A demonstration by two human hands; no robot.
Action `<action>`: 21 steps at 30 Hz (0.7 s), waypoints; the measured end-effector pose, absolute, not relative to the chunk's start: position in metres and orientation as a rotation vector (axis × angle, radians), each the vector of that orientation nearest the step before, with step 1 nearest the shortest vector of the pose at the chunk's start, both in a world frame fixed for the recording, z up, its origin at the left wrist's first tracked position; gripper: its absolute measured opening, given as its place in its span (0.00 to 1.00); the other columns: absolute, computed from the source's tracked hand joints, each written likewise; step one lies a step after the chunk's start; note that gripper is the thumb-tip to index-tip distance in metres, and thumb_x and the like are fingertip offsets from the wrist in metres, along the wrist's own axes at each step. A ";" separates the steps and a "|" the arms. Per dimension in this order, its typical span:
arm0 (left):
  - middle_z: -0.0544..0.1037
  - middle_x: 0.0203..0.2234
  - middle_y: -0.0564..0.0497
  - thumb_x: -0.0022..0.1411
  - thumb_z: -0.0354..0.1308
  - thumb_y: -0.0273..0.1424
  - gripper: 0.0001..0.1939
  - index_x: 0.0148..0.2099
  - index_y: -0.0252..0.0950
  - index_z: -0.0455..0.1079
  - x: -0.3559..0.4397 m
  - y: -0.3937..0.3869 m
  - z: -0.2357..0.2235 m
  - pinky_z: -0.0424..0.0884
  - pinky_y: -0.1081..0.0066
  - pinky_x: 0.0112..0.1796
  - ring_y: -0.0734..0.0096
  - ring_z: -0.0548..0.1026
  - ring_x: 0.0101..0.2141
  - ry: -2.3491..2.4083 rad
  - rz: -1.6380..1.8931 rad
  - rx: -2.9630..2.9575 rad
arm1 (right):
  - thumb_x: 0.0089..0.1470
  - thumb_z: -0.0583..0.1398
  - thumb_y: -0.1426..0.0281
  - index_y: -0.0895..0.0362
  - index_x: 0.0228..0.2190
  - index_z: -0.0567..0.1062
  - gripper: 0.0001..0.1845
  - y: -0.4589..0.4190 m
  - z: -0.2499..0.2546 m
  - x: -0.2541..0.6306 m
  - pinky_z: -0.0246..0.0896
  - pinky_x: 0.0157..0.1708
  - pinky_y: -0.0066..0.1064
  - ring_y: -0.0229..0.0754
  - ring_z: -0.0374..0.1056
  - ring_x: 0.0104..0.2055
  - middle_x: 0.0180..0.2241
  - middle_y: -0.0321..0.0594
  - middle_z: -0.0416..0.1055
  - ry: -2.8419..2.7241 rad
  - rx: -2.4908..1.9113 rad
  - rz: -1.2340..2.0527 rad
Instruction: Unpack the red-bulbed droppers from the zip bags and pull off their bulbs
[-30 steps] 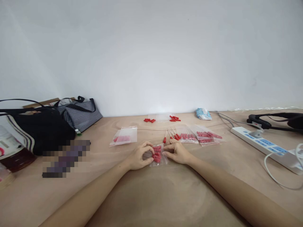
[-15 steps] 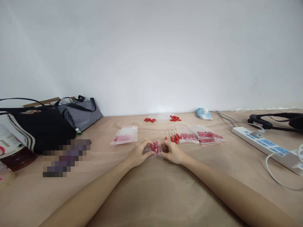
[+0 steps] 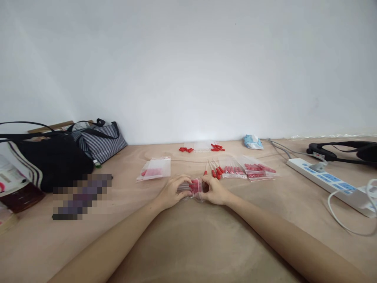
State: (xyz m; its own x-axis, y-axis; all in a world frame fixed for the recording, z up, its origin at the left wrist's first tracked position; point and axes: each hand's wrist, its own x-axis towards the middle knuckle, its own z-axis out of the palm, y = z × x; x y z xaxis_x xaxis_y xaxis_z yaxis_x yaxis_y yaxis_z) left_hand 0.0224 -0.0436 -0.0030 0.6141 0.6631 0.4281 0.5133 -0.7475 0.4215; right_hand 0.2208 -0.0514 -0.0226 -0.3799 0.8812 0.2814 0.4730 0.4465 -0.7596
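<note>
Between my hands is a small clear zip bag holding red-handled thin tools, their exact kind too small to tell. My left hand is closed around the bag's left side, thumb below and fingers above. At its right end, my right hand pinches the bag's edge. Just beyond my right hand lie several loose red-handled tools with thin pale shafts. To their right are filled bags of the same tools and a further pile of filled bags. A stack of zip bags lies beyond my left hand.
Near the wall, more red-handled tools lie by a clear bag. A blue tissue pack, a white power strip with cables and a black headset are at right. A black bag and striped bag stand left.
The bag between my hands lies a little flatter, with more of the pale shafts showing by my left fingers. Both hands stay in nearly the same place.
</note>
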 end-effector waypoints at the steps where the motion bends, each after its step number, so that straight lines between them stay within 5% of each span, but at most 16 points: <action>1: 0.69 0.45 0.49 0.53 0.58 0.33 0.13 0.42 0.39 0.64 0.021 -0.044 -0.003 0.62 0.63 0.48 0.65 0.66 0.47 0.966 0.832 2.592 | 0.39 0.61 0.72 0.58 0.26 0.70 0.07 -0.051 -0.022 0.222 0.55 0.27 0.23 0.33 0.60 0.26 0.24 0.31 0.66 -2.010 -1.120 0.750; 6: 0.62 0.54 0.50 0.56 0.54 0.32 0.18 0.51 0.42 0.62 0.013 -0.045 -0.005 0.54 0.59 0.54 0.63 0.55 0.56 0.967 0.714 2.643 | 0.41 0.58 0.74 0.58 0.28 0.70 0.07 -0.050 -0.019 0.232 0.53 0.26 0.23 0.32 0.57 0.25 0.24 0.32 0.63 -2.029 -1.075 0.724; 11: 0.61 0.55 0.47 0.58 0.51 0.31 0.18 0.52 0.40 0.61 0.013 -0.046 -0.004 0.55 0.59 0.54 0.64 0.57 0.55 0.986 0.645 2.569 | 0.39 0.61 0.69 0.58 0.25 0.69 0.08 -0.055 -0.014 0.232 0.53 0.24 0.23 0.32 0.57 0.25 0.22 0.32 0.62 -2.087 -1.022 0.778; 21: 0.61 0.55 0.49 0.59 0.50 0.33 0.18 0.53 0.42 0.61 0.010 -0.047 0.001 0.56 0.60 0.53 0.63 0.58 0.55 1.070 0.545 2.512 | 0.37 0.59 0.74 0.59 0.20 0.68 0.03 -0.053 -0.015 0.247 0.50 0.21 0.21 0.29 0.54 0.21 0.18 0.28 0.59 -1.922 -1.078 0.964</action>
